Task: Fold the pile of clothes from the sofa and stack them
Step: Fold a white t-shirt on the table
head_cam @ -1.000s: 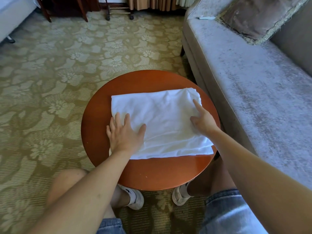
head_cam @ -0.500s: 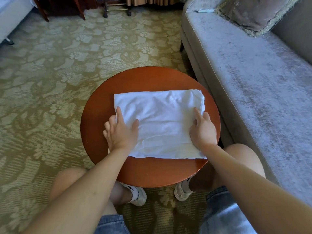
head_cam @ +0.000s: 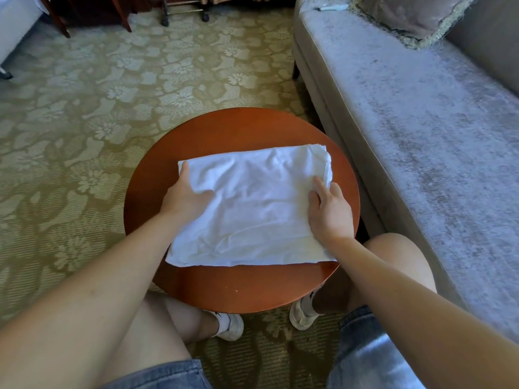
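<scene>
A folded white garment (head_cam: 258,209) lies on the round red-brown table (head_cam: 241,284) in front of my knees. My left hand (head_cam: 182,195) is at the garment's left edge, its fingers slipped under the cloth, which folds over them. My right hand (head_cam: 330,210) is at the right edge, fingers curled into the bunched layers there. The cloth is wrinkled between the two hands. No other clothes show on the sofa (head_cam: 421,130).
The grey sofa runs along the right, close to the table, with a brown fringed cushion (head_cam: 407,15) and a small white object (head_cam: 332,7) at its far end. Patterned carpet (head_cam: 98,113) covers the floor. Dark furniture legs (head_cam: 123,18) stand at the back.
Both hands went from lying flat on top of the garment to taking hold of its left and right edges. The cloth has shifted slightly and wrinkled.
</scene>
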A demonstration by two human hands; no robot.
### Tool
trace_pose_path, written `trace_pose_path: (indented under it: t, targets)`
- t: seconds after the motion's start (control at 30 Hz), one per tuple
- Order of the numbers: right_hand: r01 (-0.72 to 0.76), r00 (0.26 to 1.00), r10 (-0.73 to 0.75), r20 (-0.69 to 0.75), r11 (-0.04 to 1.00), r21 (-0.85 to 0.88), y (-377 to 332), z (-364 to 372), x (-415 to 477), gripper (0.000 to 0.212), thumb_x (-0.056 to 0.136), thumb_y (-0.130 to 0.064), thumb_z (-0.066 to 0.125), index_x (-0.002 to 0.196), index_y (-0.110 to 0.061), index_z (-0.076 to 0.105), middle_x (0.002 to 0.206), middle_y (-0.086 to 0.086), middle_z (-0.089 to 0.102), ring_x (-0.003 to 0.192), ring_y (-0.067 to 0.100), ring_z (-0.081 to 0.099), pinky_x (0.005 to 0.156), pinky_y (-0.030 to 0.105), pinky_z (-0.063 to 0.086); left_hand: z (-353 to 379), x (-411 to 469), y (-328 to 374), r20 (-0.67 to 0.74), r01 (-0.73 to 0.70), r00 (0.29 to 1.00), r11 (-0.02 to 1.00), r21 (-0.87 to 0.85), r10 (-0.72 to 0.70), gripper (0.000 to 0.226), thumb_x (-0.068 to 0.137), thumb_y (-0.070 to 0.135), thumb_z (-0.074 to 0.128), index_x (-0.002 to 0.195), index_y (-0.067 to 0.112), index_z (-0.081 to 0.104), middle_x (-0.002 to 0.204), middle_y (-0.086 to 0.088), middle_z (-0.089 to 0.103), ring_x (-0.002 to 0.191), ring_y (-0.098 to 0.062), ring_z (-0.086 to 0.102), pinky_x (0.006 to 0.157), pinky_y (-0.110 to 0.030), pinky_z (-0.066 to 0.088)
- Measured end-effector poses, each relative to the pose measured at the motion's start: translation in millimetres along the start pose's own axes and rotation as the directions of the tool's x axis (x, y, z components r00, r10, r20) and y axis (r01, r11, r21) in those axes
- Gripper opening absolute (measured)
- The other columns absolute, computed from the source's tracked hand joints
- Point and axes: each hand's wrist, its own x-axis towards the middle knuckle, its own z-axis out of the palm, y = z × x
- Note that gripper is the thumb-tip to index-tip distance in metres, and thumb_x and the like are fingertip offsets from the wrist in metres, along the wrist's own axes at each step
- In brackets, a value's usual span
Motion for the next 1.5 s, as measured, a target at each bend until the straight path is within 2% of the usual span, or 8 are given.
trace_pose_path:
  t: [0.1, 0.27, 0.5, 0.73, 0.9, 1.07, 1.23, 1.5]
  targets:
    - [-0.011, 1.000, 0.011, -0.006, 1.000, -0.002, 1, 0, 0, 0.027, 0.102, -0.030, 0.033, 0.124, -0.023, 0.047, 0.088, -0.001, 0.040, 0.068, 0.024, 0.046, 0.060, 0.031, 0.036, 10, -14, -23, -0.023, -0.181, 0.982, 0.971, 0.154, 0.187, 0.072, 0.098, 0.042, 0.048, 0.154, 0.034, 0.005, 0.132, -0.009, 0.056, 0.110, -0.032, 0.057, 0.077, -0.037, 0.047]
    - [-0.004, 1.000, 0.004, -0.006, 1.000, -0.004, 0, 1, 0, 0.027, 0.102, -0.028, 0.033, 0.124, -0.022, 0.046, 0.088, -0.001, 0.040, 0.067, 0.021, 0.045, 0.060, 0.030, 0.035, 27, -26, -32, -0.241, -0.186, 0.938, 0.949, 0.256, 0.249, 0.051, 0.102, 0.033, 0.038, 0.152, 0.032, 0.026, 0.135, -0.007, 0.051, 0.118, -0.032, 0.052, 0.092, -0.043, 0.043]
    - [-0.028, 0.998, 0.028, 0.058, 1.000, -0.006, -5, -4, 0, 0.044, 0.100, -0.019, 0.032, 0.144, -0.025, 0.035, 0.099, -0.001, 0.041, 0.077, 0.022, 0.047, 0.067, 0.029, 0.035, 27, -26, -33, -0.207, -0.207, 0.938, 0.929, 0.307, 0.277, 0.047, 0.103, 0.031, 0.033, 0.150, 0.033, 0.030, 0.118, -0.007, 0.050, 0.104, -0.031, 0.053, 0.086, -0.040, 0.041]
    - [-0.063, 0.980, 0.084, 0.181, 0.991, -0.121, -10, -13, -2, 0.051, 0.097, -0.017, 0.033, 0.147, -0.021, 0.027, 0.101, -0.001, 0.032, 0.076, 0.025, 0.043, 0.064, 0.030, 0.033, 27, -34, -32, -0.188, -0.189, 0.948, 0.929, 0.317, 0.257, 0.046, 0.103, 0.036, 0.032, 0.148, 0.024, 0.034, 0.125, -0.007, 0.048, 0.107, -0.030, 0.053, 0.085, -0.040, 0.041]
    - [-0.170, 0.956, 0.168, 0.241, 0.985, -0.009, -9, -26, -25, 0.044, 0.100, -0.020, 0.034, 0.144, -0.017, 0.038, 0.115, 0.005, 0.044, 0.098, 0.029, 0.052, 0.076, 0.030, 0.041, 19, -55, -34, -0.058, -0.200, 0.968, 0.889, 0.412, 0.244, 0.046, 0.104, 0.037, 0.031, 0.147, 0.021, 0.036, 0.131, -0.008, 0.048, 0.109, -0.034, 0.054, 0.085, -0.040, 0.042]
    - [-0.187, 0.970, 0.164, 0.179, 0.975, 0.120, -20, -51, -38, 0.033, 0.100, -0.013, 0.039, 0.127, -0.008, 0.056, 0.110, 0.007, 0.051, 0.105, 0.028, 0.054, 0.072, 0.023, 0.038, -8, -78, -19, -0.057, -0.191, 0.974, 0.934, 0.301, 0.217, 0.044, 0.102, 0.025, 0.045, 0.142, 0.008, 0.042, 0.142, -0.014, 0.047, 0.128, -0.034, 0.044, 0.097, -0.042, 0.040]
    - [-0.195, 0.959, 0.159, 0.236, 0.971, 0.139, -28, -96, -41, 0.051, 0.095, -0.007, 0.039, 0.145, -0.018, 0.044, 0.133, 0.011, 0.052, 0.117, 0.030, 0.053, 0.087, 0.028, 0.040, -31, -104, 26, -0.116, -0.336, 0.926, 0.925, 0.180, 0.359, 0.050, 0.099, 0.017, 0.051, 0.147, 0.008, 0.039, 0.152, -0.010, 0.038, 0.141, -0.027, 0.033, 0.114, -0.037, 0.028]
    - [-0.095, 0.994, 0.089, 0.056, 0.990, 0.103, -15, -182, -55, 0.055, 0.097, -0.007, 0.037, 0.149, -0.024, 0.036, 0.145, 0.016, 0.044, 0.126, 0.034, 0.047, 0.084, 0.026, 0.034, -37, -152, 84, -0.146, -0.438, 0.889, 0.899, 0.010, 0.434, 0.057, 0.096, 0.017, 0.057, 0.149, 0.013, 0.035, 0.154, -0.004, 0.036, 0.143, -0.021, 0.030, 0.112, -0.030, 0.025]
